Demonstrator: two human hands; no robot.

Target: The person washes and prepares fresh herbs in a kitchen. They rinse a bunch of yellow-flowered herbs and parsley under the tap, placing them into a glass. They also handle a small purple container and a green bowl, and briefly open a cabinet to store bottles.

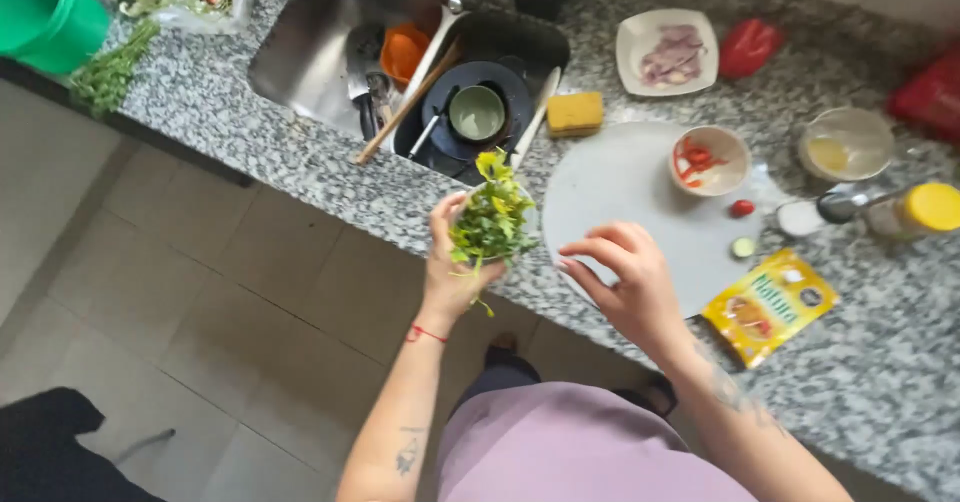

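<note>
My left hand point(452, 267) grips a bunch of green leafy herbs point(492, 220), held upright just off the front edge of the granite counter point(300, 167). A red thread circles that wrist. My right hand point(625, 277) hovers with fingers spread and empty over the near edge of a round white cutting board point(615, 187), a little to the right of the herbs. On the board's far side stands a small bowl of red chopped pieces point(708, 160), with a small red piece point(741, 208) and a green slice point(742, 248) beside it.
A sink point(320, 37) at the back holds dark pans, a green cup, an orange bowl and a wooden spoon. A yellow sponge point(574, 112), a plate of sliced meat point(668, 52), a red pepper point(750, 47), a yellow packet point(768, 305) and a yellow-lidded jar point(915, 210) sit around.
</note>
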